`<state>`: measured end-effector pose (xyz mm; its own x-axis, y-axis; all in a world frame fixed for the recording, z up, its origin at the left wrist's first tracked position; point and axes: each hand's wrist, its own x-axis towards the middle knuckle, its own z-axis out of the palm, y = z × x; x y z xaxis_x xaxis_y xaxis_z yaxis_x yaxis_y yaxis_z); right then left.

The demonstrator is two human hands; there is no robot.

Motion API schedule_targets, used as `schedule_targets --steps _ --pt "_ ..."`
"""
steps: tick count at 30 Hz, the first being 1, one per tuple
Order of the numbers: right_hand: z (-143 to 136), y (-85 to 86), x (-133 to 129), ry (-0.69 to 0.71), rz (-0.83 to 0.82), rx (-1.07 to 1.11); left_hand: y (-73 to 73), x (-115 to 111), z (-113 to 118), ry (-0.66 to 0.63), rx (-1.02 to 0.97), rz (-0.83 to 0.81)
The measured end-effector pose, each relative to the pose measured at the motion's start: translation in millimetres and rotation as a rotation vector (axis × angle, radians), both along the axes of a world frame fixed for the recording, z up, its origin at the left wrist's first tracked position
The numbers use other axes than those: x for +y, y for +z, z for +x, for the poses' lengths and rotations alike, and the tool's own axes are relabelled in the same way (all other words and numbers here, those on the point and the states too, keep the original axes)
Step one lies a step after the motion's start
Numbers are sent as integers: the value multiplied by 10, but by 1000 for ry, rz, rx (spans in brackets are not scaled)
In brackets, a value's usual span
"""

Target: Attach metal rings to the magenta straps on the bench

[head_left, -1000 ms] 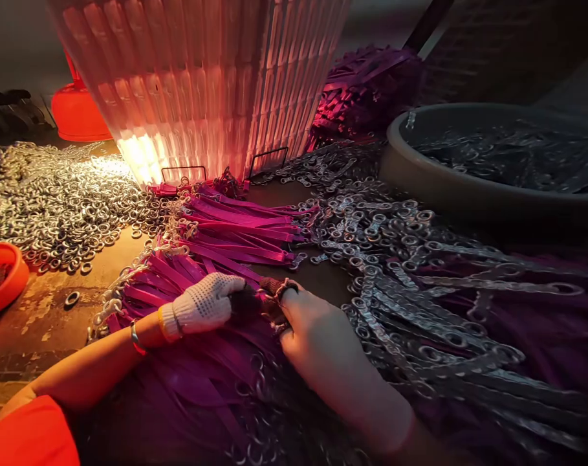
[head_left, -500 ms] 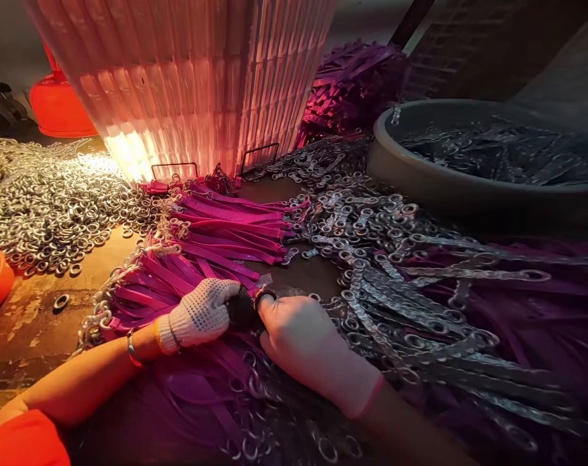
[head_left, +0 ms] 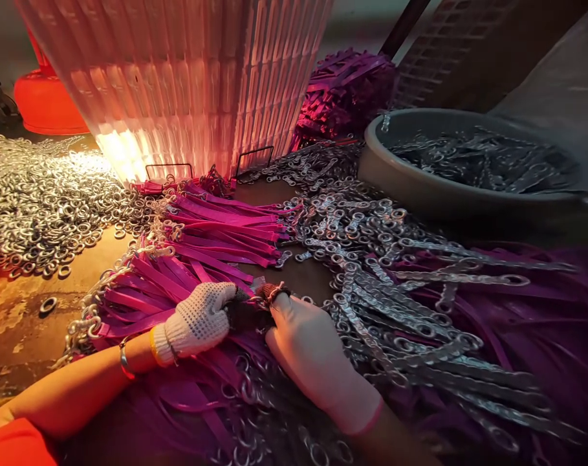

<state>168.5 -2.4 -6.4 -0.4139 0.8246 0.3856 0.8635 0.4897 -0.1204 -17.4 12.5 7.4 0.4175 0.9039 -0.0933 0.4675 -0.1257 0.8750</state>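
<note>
My left hand (head_left: pixel 196 318), in a white dotted glove with dark-covered fingertips, is closed over the purple straps. A narrow purple strap (head_left: pixel 246 292) shows at its thumb. Facing it, my right hand (head_left: pixel 313 356), in a pale glove with a dark band round the thumb, is closed too. Small shiny bits show at its fingertips, but the thing pinched there is hidden in shadow. Under and beyond the hands lies a row of purple straps (head_left: pixel 143 288) with metal rings at their left ends. Flat metal link strips (head_left: pixel 371 304) fan out right of my right hand.
A heap of metal rings (head_left: pixel 41 213) lies at the left, with one loose ring (head_left: pixel 48 305) nearby. Behind stand a lit ribbed plastic panel (head_left: pixel 187 97) and a red lamp shade (head_left: pixel 51 103). At the right is a grey basin (head_left: pixel 385 162) of metal pieces; a purple strap pile (head_left: pixel 347 97) lies behind.
My hands have drawn slightly apart, and a bit of purple strap now shows between them. Both remain closed. The whole view has shifted a little, moving the surroundings left.
</note>
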Motion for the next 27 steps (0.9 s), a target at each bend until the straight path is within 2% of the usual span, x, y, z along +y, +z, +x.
schedule_targets --steps 7,14,18,20,22,23,24,27 --pt "-22 102 46 57 -94 -164 -64 -47 20 60 108 35" --pt "-111 420 10 64 -415 -416 24 100 -70 -124 140 121" --pt "-158 546 -43 -67 -579 -402 32 202 -88 -150 -26 -65" --pt "-71 568 -23 -62 -635 -355 37 216 -72 -58 -195 -203" --pt "116 552 53 -26 -619 -270 51 212 -49 82 -384 -316" --pt "239 524 114 -66 -582 -230 59 209 -37 142 -474 -370" --pt "372 481 187 -165 -534 -202 65 206 -27 186 -561 -431" --pt "738 275 436 -661 -399 -255 63 209 -10 214 -778 -695"
